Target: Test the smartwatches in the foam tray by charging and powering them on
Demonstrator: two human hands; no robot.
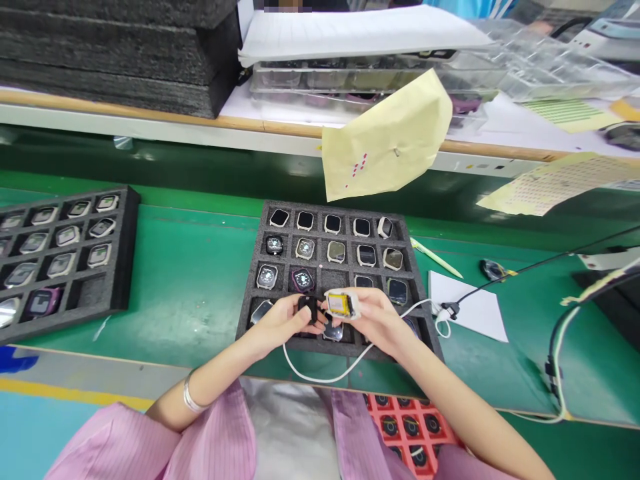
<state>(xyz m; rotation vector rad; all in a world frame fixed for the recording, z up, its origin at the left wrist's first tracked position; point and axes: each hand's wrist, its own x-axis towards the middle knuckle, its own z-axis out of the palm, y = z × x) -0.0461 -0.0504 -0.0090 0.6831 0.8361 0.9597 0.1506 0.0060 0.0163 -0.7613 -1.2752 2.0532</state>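
Note:
A black foam tray (250, 293) with square pockets full of smartwatch bodies lies on the green belt in front of me. Over its near edge my left hand (283, 320) is closed on a small black connector block (307, 308) at the end of a white cable (320, 377). My right hand (373, 317) pinches a watch body (341, 303) with a yellow-orange inner face and pale casing, held right beside the black block. The two parts touch or nearly touch. The cable loops down toward my lap and off to the right.
A second foam tray (123, 253) of watch bodies sits at the left. A white sheet (475, 310), a pale pen (435, 257) and black cables (550, 263) lie at the right. A yellow paper (385, 143) hangs from the rear shelf. A red tray (407, 427) rests on my lap.

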